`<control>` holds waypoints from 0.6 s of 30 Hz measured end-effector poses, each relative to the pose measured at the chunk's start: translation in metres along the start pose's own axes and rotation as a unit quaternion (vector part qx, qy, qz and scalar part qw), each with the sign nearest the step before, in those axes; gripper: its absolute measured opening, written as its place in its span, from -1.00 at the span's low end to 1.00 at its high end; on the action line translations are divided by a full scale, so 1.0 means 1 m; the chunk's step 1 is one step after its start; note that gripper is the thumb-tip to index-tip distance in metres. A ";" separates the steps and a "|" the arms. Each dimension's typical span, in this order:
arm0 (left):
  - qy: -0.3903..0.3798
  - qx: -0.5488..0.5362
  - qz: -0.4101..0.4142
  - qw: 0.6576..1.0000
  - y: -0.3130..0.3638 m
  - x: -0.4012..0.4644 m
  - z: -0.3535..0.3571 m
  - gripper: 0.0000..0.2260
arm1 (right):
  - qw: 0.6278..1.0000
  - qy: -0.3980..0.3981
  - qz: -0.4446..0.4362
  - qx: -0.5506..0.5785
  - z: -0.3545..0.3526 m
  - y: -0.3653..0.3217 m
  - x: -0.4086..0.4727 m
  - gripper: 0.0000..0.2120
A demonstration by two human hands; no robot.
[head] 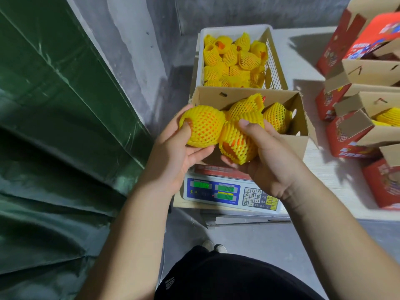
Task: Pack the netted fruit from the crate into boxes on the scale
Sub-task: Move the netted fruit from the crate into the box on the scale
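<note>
I see one netted fruit [202, 126] in my left hand [173, 152]; the fingers and thumb curl round it and hold it up just over the near left corner of the open box [249, 96]. My right hand [270, 156] grips a second netted fruit [237, 144], with the thumb on top and the fingers under it. The two fruits touch each other in the air, right above the near edge of the box. Inside the box lie more fruits in yellow nets [277, 115], toward the far and right side. The box sits on the scale [229, 192], which has green lit numbers and a keypad on its front; I cannot read the numbers. Behind the box stands the white crate [275, 68], with many netted fruits piled in it. To the right, on the pale table [337, 169], stand some red boxes [350, 135] with their flaps open, and one shows yellow nets inside. On the left hangs a big green sheet [54, 126]. Down below I see dark clothes and a shoe [214, 247] on the grey floor.
</note>
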State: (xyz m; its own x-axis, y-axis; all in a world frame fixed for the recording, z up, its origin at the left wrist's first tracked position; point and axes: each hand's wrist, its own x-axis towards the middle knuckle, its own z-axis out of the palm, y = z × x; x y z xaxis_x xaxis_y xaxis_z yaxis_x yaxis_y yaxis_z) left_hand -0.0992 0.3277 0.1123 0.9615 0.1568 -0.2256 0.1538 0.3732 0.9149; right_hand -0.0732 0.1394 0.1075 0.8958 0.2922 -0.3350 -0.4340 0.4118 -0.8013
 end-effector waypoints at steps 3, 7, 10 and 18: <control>0.000 0.082 0.044 0.996 0.017 0.027 0.023 -0.69 | 0.998 0.045 -0.046 0.016 -0.007 -0.010 0.002 -0.78; -0.045 0.429 0.036 0.902 0.042 0.055 0.033 -0.25 | 0.993 0.083 -0.077 0.033 -0.015 -0.023 0.000 -0.79; -0.045 0.535 0.081 0.840 0.043 0.044 0.030 -0.40 | 0.992 0.090 -0.083 0.036 -0.019 -0.027 -0.003 -0.85; -0.237 0.467 -0.006 0.852 0.029 0.010 0.019 -0.30 | 0.996 0.036 -0.081 -0.011 -0.004 -0.015 -0.012 -0.70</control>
State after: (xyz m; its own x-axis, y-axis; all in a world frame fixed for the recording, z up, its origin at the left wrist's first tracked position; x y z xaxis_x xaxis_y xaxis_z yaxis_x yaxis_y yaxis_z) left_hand -0.0805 0.3227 0.1431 0.9083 -0.3123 -0.2784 0.0642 -0.5535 0.8303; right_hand -0.0768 0.1258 0.1217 0.9588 0.1606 -0.2343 -0.2816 0.4294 -0.8581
